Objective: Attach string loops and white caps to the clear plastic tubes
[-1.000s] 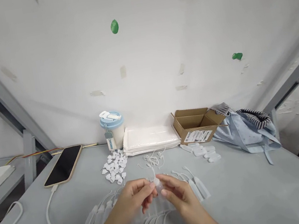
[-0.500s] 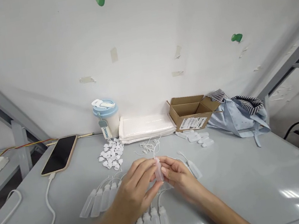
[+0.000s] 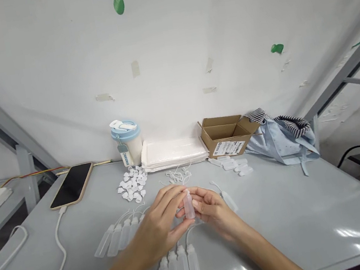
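Both hands hold one small translucent plastic bottle [image 3: 188, 205] upright above the middle of the table. My left hand [image 3: 161, 218] grips it with fingers at its top and the thumb near its base. My right hand [image 3: 213, 210] closes on its right side, the thumb against the body. A thin white tube rises behind the bottle's top. Several similar bottles with tubes lie in a front row [image 3: 183, 268] below the hands and in a left row [image 3: 117, 237] beside my left forearm. Another tubed bottle [image 3: 229, 201] lies right of my right hand.
White caps [image 3: 133, 184] lie heaped behind the left row, near loose thin tubes [image 3: 174, 175]. Capless bottles [image 3: 229, 165] lie before an open cardboard box [image 3: 226, 134]. Also around are a cup [image 3: 129, 143], white padded envelopes [image 3: 174, 152], a charging phone [image 3: 72, 185] and a blue cloth bag [image 3: 279, 141].
The view has shifted slightly. Both hands still hold the same bottle in nearly the same place, with small shifts of the fingers.
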The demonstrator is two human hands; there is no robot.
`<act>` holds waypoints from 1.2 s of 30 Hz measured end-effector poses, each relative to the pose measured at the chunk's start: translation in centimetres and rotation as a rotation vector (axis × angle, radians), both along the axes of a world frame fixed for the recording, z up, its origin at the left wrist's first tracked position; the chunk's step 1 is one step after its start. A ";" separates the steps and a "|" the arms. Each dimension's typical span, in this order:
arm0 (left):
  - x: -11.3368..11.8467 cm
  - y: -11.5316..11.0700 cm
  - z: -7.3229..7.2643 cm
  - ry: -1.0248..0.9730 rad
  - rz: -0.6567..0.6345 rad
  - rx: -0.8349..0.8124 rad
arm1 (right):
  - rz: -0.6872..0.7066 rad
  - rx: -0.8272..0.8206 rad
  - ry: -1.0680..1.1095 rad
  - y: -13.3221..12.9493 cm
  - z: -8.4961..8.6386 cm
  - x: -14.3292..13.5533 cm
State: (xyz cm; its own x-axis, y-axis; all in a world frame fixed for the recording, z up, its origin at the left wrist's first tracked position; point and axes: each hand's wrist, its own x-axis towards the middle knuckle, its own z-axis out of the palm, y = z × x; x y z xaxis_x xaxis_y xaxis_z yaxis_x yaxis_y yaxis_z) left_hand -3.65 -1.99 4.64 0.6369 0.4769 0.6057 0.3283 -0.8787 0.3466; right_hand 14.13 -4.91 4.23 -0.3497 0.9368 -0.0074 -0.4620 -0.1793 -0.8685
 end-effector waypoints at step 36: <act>0.6 -6.9 -3.2 0.426 -0.002 -0.064 | -0.711 0.013 -0.570 3.4 0.0 9.9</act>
